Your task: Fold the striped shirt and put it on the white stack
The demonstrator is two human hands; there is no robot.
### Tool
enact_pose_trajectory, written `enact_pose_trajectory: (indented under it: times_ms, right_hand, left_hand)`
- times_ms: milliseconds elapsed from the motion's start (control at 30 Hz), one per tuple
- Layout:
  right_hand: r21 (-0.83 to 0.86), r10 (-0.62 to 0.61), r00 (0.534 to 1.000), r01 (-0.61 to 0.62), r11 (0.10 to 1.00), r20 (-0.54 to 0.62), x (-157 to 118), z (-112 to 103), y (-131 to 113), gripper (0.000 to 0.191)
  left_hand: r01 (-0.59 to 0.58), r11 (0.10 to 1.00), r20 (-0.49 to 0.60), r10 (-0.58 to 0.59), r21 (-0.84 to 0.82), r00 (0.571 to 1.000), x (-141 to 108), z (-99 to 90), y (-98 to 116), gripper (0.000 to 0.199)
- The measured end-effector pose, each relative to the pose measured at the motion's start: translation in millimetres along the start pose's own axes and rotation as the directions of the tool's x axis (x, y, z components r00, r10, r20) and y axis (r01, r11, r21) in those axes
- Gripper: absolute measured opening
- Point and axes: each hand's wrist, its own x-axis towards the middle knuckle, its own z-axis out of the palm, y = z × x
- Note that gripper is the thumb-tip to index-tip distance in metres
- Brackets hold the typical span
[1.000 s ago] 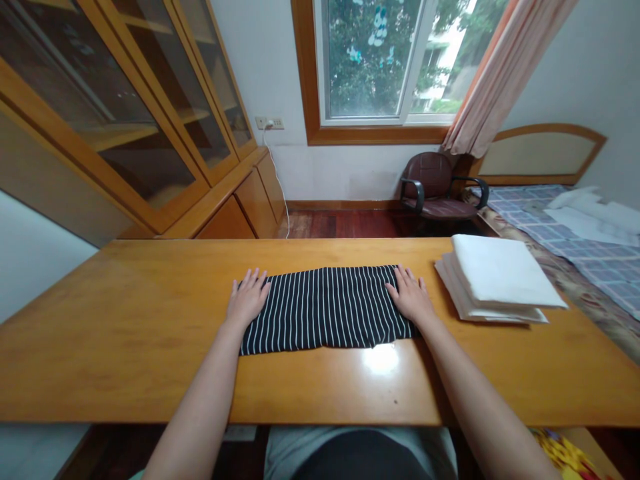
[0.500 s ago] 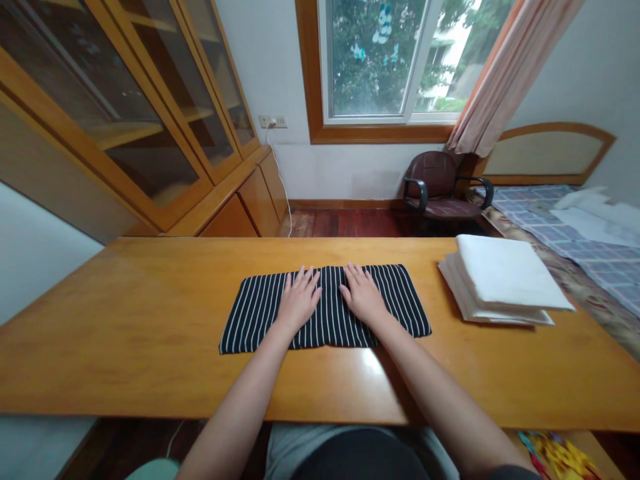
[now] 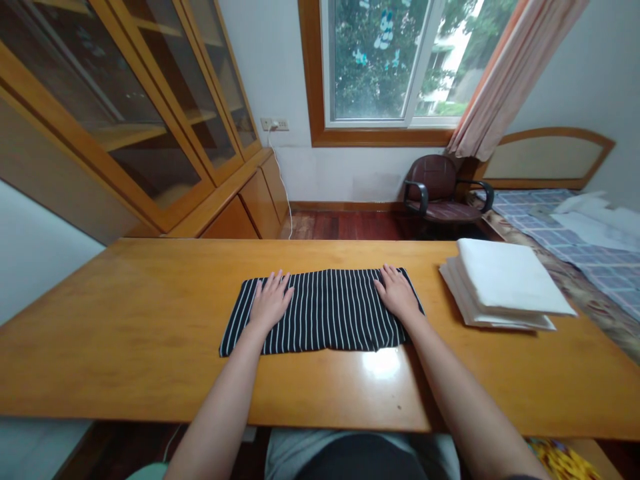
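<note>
A black cloth with thin white stripes (image 3: 327,310) lies folded into a long, flat shape on the wooden table. Across its left part rests my left hand (image 3: 271,301), palm down with fingers stretched out. My right hand (image 3: 398,293) lies flat near the cloth's right end, fingers pointing away from me. Neither hand grips the cloth; both only touch its top. The cloth's right edge is partly covered by my right hand and wrist. Small creases show along its near edge.
A stack of white folded sheets (image 3: 510,280) sits on the table (image 3: 150,320) to the right. Beyond the table are a brown armchair (image 3: 437,187), a bed (image 3: 565,220) and a glass-door cabinet (image 3: 215,180). Something yellow (image 3: 563,460) shows below the table's near right edge.
My hands have slid apart over the striped cloth, the left one leftward and the right one to the right end. The cloth's near right edge looks slightly more creased.
</note>
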Motion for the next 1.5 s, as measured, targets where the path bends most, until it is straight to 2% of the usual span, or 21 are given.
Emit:
enact_pose_trajectory:
  times_ms: [167,333,500,700,1033,1267,1500]
  right_hand:
    - [-0.028,0.017,1.0,-0.017,0.999,0.001,-3,0,8,0.061]
    - [-0.039,0.081,0.996,-0.08,0.996,0.027,-7,-1,8,0.063]
    - [-0.046,0.121,0.991,-0.118,0.992,0.054,-14,-6,19,0.067]
    - [-0.045,0.157,0.984,-0.154,0.987,0.08,-17,-9,31,0.069]
    - [-0.074,0.146,0.986,-0.14,0.987,0.085,-18,-4,45,0.067]
    - [-0.101,0.131,0.989,-0.123,0.987,0.073,-17,-2,69,0.064]
    - [-0.097,0.097,0.994,-0.092,0.991,0.048,-18,-6,90,0.061]
  left_hand:
    - [0.044,0.998,-0.002,-0.044,0.035,0.999,-5,-0.4,-23,0.061]
    - [0.068,0.996,-0.002,-0.068,0.051,0.998,-7,-4.0,-19,0.059]
    - [0.143,0.989,0.03,-0.144,0.023,0.989,-7,-9.3,-20,0.06]
    - [0.181,0.983,0.047,-0.181,0.01,0.982,-5,-10.9,-29,0.061]
    - [0.201,0.979,0.068,-0.199,-0.03,0.978,-3,-9.3,-51,0.063]
    - [0.162,0.986,0.059,-0.161,-0.029,0.985,-3,-6.0,-38,0.062]
    - [0.135,0.987,0.018,-0.134,-0.081,0.991,13,3.1,-24,0.058]
